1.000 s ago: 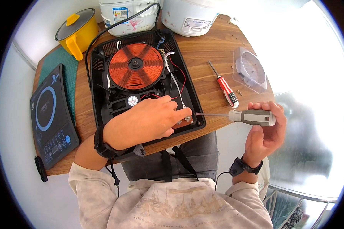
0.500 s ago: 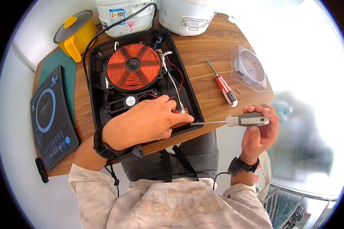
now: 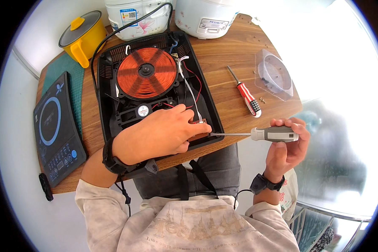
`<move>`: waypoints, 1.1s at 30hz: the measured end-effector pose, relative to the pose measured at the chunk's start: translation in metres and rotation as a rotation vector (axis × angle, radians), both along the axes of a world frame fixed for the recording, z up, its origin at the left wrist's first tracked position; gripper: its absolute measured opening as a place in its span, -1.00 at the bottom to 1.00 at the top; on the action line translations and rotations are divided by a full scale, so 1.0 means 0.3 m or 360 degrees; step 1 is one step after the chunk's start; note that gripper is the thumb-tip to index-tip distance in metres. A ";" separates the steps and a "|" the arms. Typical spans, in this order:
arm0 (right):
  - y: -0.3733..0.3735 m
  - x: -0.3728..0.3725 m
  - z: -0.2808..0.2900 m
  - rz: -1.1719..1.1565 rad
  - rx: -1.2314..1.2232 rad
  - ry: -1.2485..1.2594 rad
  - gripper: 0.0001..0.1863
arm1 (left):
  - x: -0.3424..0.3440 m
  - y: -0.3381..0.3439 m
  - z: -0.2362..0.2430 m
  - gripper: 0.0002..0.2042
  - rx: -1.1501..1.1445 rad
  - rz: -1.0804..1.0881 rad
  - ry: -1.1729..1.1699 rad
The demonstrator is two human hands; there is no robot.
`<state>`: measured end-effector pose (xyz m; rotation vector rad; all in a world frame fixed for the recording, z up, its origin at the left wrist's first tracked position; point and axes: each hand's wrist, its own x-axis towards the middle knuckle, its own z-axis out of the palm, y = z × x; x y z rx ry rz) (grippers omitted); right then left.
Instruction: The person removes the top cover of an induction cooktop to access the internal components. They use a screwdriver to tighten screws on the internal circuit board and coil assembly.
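An opened induction cooker base (image 3: 211, 105), a black shell, carries a round copper coil (image 3: 132, 80). My left hand (image 3: 159, 132) reaches across its near end. The index finger lies along a small circuit board (image 3: 202, 135) in the near right corner, and the other fingers bend around it; the hand hides most of the board. My right hand (image 3: 296, 145) grips the handle of a grey-and-white screwdriver (image 3: 277, 134). The shaft lies nearly level, pointing left, with the tip at the board's right end beside my left fingertip. Whether the tip touches a screw is too small to tell.
A second screwdriver (image 3: 248, 98) with a red, white and dark handle lies right of the base, near loose screws (image 3: 262, 101) and a clear plastic tray (image 3: 275, 75). The cooker's black top panel (image 3: 59, 130) lies left. Behind stand a yellow pot (image 3: 88, 42) and white rice cookers (image 3: 206, 19).
My right hand and the screwdriver have shifted slightly to the right. My left hand stays on the circuit board.
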<state>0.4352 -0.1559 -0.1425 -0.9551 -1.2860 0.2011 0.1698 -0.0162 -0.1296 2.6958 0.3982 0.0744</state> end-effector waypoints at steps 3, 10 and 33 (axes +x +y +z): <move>-0.004 -0.001 0.003 -0.0035 -0.0006 -0.0071 -0.60 | -0.004 0.001 -0.006 -0.42 0.0016 -0.0016 -0.0020; -0.040 -0.026 0.029 0.0020 -0.0375 -0.0097 -0.39 | 0.001 -0.001 -0.001 -0.42 0.0017 -0.0010 -0.0006; -0.045 0.039 -0.054 -0.0063 -0.0487 0.0197 -0.49 | -0.003 0.000 -0.008 -0.38 -0.0016 0.0024 0.0005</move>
